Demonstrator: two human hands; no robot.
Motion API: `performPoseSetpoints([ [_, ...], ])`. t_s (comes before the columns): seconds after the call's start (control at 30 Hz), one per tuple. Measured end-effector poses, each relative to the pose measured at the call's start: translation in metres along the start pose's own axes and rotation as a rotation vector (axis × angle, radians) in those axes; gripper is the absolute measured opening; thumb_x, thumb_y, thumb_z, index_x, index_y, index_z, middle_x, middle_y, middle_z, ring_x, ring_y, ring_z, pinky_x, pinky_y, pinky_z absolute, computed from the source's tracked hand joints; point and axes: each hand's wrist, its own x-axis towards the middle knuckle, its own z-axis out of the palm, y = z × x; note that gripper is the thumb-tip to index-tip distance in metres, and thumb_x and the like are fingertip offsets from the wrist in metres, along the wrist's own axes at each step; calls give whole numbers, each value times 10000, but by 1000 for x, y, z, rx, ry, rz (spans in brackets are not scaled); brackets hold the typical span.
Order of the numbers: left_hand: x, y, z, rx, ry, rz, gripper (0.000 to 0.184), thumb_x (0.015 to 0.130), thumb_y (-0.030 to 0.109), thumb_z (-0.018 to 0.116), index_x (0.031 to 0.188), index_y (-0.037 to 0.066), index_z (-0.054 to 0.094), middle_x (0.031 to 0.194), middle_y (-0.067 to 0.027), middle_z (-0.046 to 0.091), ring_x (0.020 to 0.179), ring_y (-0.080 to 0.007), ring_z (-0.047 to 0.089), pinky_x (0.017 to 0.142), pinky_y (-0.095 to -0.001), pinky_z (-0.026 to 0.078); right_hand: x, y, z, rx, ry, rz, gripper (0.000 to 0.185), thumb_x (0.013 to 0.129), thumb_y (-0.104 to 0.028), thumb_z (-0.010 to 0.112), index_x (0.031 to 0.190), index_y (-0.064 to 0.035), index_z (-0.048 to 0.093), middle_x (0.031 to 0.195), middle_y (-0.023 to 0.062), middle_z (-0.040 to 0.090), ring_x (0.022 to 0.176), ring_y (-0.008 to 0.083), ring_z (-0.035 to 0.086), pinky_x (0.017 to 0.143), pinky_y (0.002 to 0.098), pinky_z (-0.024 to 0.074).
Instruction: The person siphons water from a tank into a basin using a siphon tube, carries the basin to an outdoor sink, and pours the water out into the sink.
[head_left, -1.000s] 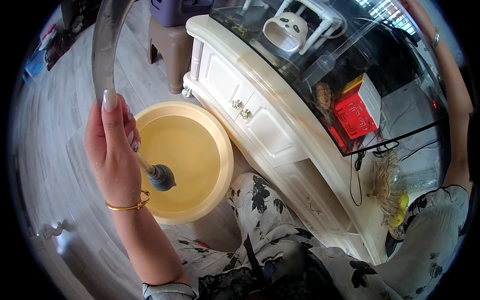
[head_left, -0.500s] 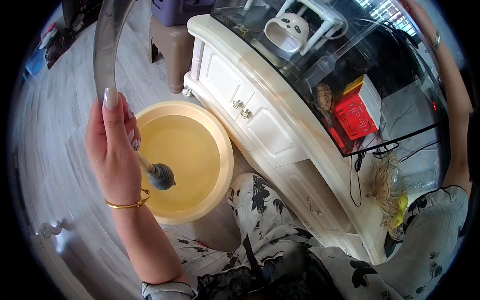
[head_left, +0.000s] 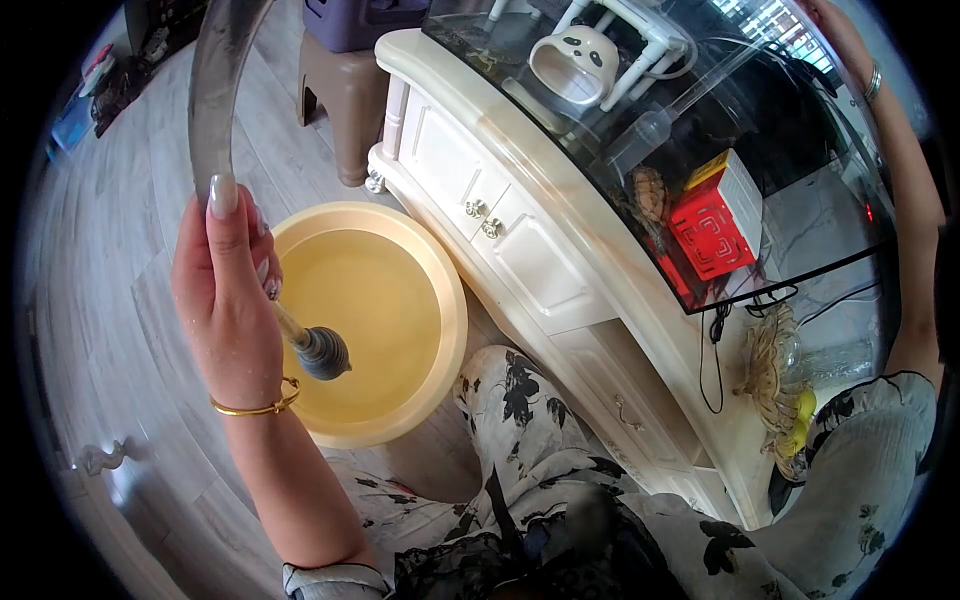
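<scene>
My left hand (head_left: 228, 275) is wrapped round a clear flexible hose (head_left: 215, 95), thumb on top. A ribbed grey bulb (head_left: 323, 353) on a pale stem sticks out below the hand, over a yellow basin (head_left: 452, 330) of yellowish water on the floor. My right hand (head_left: 832, 25) is at the top right edge, by the glass tank (head_left: 800, 270); its fingers are mostly out of sight. Inside the tank a clear tube with a wide end (head_left: 645, 135) slants down near a turtle (head_left: 649, 193) and a red basket (head_left: 712, 232).
The tank stands on a cream cabinet (head_left: 540, 270) with knobbed doors. A panda-faced bowl (head_left: 574, 65) and white pipes are in the tank. A brown stool (head_left: 345, 110) bears a purple container (head_left: 365, 25). Black cords (head_left: 712, 360) hang near a shell-like ornament (head_left: 772, 370).
</scene>
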Motion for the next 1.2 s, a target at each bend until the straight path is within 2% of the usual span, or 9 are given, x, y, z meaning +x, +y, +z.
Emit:
performPoseSetpoints([
  [0.1, 0, 1, 0, 0, -7, -11, 274, 876, 311, 398, 763, 72, 471, 554, 50, 325, 473, -18, 279, 422, -164, 228, 3, 3, -3, -57, -18, -112, 293, 815, -219, 429, 689, 1, 576, 597, 56, 548, 495, 127, 493, 467, 277, 390],
  [0.2, 0, 1, 1, 10, 5, -9, 271, 876, 309, 398, 763, 74, 469, 554, 49, 326, 477, -18, 279, 425, -164, 229, 17, 16, -12, -403, -91, -513, 295, 815, -221, 427, 694, 3, 576, 605, 59, 551, 503, 130, 496, 476, 278, 393],
  [0.27, 0, 1, 1, 12, 5, -4, 269, 877, 308, 398, 764, 75, 470, 554, 49, 327, 478, -18, 279, 427, -163, 229, 22, 20, -15, -475, -95, -608, 296, 815, -222, 426, 697, 5, 575, 610, 61, 553, 507, 131, 498, 481, 278, 395],
  [0.4, 0, 0, 0, 9, -8, 5, 270, 877, 309, 396, 764, 75, 471, 554, 48, 329, 477, -18, 277, 427, -161, 229, 14, 15, -14, -458, -101, -540, 293, 816, -219, 422, 710, 9, 572, 623, 67, 556, 516, 136, 503, 499, 284, 402],
  [0.7, 0, 0, 1, 24, -3, 16, 277, 879, 309, 391, 751, 75, 464, 544, 46, 332, 468, -19, 278, 416, -164, 223, 37, 32, -22, -541, -134, -745, 265, 818, -202, 433, 702, 3, 554, 615, 67, 546, 504, 143, 508, 465, 280, 407],
  [0.8, 0, 1, 1, 32, 3, 19, 278, 879, 310, 390, 750, 74, 464, 544, 46, 331, 469, -20, 278, 417, -164, 224, 25, 23, -16, -436, -113, -568, 261, 815, -206, 439, 693, -6, 554, 607, 59, 541, 494, 136, 496, 463, 275, 398],
  [0.9, 0, 0, 2, 32, 3, 23, 276, 879, 307, 393, 752, 73, 465, 547, 46, 330, 469, -20, 277, 418, -163, 225, 28, 26, -19, -498, -111, -685, 259, 810, -213, 446, 687, -14, 557, 604, 50, 538, 486, 127, 482, 459, 271, 385],
  [1.1, 0, 0, 1, 2, -5, 2, 266, 876, 301, 402, 756, 72, 466, 550, 49, 324, 470, -19, 270, 419, -160, 227, 25, 24, -19, -535, -104, -690, 270, 805, -220, 448, 672, -15, 563, 598, 45, 536, 490, 120, 475, 463, 274, 378],
  [1.2, 1, 0, 1, -5, -12, -4, 265, 876, 300, 403, 760, 71, 467, 550, 49, 323, 471, -18, 269, 420, -159, 228, 19, 20, -13, -344, -83, -502, 275, 806, -218, 447, 666, -13, 565, 595, 47, 535, 496, 123, 477, 468, 275, 379],
])
